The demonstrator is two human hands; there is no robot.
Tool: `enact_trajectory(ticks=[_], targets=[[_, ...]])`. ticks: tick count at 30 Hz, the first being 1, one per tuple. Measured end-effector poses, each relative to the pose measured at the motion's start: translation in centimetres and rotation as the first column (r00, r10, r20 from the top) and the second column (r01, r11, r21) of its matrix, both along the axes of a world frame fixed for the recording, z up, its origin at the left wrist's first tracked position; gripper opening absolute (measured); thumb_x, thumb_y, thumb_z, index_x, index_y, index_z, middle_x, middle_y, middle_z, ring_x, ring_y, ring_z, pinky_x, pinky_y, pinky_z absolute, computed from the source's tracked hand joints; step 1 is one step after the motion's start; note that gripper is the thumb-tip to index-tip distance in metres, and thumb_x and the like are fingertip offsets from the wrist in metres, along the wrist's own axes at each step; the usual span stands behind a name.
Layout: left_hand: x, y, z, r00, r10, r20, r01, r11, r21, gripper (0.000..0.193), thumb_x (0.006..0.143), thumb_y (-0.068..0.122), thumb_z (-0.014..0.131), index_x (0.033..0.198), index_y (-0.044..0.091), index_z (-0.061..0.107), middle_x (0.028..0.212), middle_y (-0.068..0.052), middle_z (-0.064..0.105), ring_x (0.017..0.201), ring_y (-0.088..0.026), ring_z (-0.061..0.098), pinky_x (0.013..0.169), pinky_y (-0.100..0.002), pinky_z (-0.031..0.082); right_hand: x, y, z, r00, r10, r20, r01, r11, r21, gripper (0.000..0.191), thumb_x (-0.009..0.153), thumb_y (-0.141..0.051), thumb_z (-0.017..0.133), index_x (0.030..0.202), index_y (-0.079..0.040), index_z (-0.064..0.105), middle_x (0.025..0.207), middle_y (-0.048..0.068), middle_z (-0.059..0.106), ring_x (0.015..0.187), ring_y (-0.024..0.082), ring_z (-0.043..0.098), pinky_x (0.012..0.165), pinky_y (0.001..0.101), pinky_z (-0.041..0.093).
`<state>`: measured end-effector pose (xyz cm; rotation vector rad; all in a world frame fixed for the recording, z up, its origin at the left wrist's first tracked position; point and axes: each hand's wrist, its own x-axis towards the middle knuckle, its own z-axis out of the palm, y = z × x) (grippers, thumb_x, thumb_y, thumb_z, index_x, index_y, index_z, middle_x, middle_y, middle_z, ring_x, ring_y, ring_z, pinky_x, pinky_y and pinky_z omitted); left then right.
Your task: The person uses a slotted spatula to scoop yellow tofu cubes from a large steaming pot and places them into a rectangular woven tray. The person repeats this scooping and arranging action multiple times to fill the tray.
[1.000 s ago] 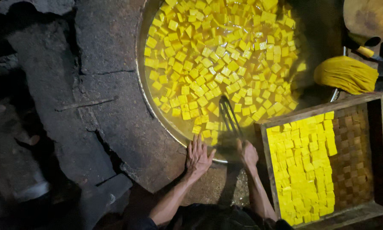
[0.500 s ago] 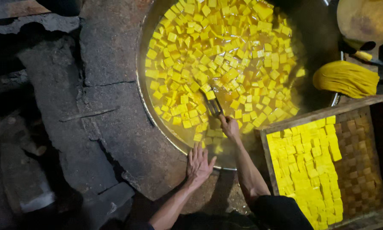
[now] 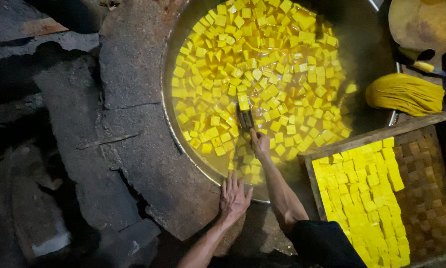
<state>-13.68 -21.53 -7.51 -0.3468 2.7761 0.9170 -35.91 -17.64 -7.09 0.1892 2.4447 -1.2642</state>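
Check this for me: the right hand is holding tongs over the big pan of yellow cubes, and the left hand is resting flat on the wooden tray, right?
Not quite. The left hand lies flat on the pan rim and the stone surround, not on the wooden tray. The head view shows it. The rest holds: the right hand holds tongs over the yellow cubes.
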Motion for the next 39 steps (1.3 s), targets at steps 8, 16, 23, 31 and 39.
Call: enact_trajectory(ticks=[8,16,23,31,39], targets=[[0.0,0.0,0.8,0.999,-0.002,-0.033,0.002,1.0,0.015,0.059,0.098,0.045,0.058,0.126,-0.007,0.06,0.15,-0.031,0.04,0.145,-0.045,0.031,0.114,-0.06,0.027,4.4,3.7,1.2,0.98,-0.107,0.17,0.111,0.994,-0.017,0.057,0.096,-0.052,0.063,0.085,0.003,0.073,0.062,0.008,0.064,0.054,0.017,0.059,0.052,0.0378,0.047],[-0.1,0.1,0.9,0.999,-0.012,-0.036,0.012,1.0,-0.008,0.06,0.098,0.045,0.058,0.127,-0.007,0.059,0.152,-0.031,0.039,0.145,-0.045,0.031,0.115,-0.058,0.028,-0.9,1.2,1.4,0.998,-0.055,-0.039,0.058,0.996,0.075,0.052,0.099,-0.049,0.063,0.088,0.0,0.074,0.063,0.009,0.069,0.057,0.016,0.065,0.058,0.034,0.051],[-0.3,0.8,0.3,1.0,0.013,-0.028,-0.013,1.0,-0.004,0.063,0.097,0.047,0.058,0.128,-0.007,0.059,0.149,-0.031,0.04,0.143,-0.045,0.03,0.113,-0.062,0.024,2.2,3.2,2.5,0.977,-0.205,-0.051,0.198,0.974,-0.108,0.044,0.099,-0.043,0.066,0.087,-0.001,0.07,0.065,0.005,0.063,0.057,0.013,0.058,0.053,0.0334,0.046],[0.2,1.0,1.3,0.997,0.04,-0.064,-0.039,0.999,0.012,0.057,0.092,0.043,0.063,0.121,-0.006,0.063,0.147,-0.031,0.045,0.142,-0.046,0.033,0.114,-0.06,0.027,8.9,8.5,2.7,0.986,-0.162,-0.041,0.164,0.985,0.045,0.051,0.1,-0.048,0.063,0.093,0.001,0.072,0.073,0.01,0.068,0.064,0.018,0.063,0.06,0.0358,0.049],[0.5,1.1,0.4,0.996,0.033,-0.082,-0.034,0.999,-0.008,0.057,0.094,0.043,0.062,0.125,-0.004,0.062,0.148,-0.029,0.043,0.144,-0.046,0.033,0.115,-0.061,0.026,8.0,6.0,3.1,0.938,-0.201,0.283,0.185,0.979,0.081,0.055,0.096,-0.053,0.059,0.084,-0.001,0.07,0.065,0.011,0.067,0.053,0.021,0.063,0.052,0.0384,0.049]])
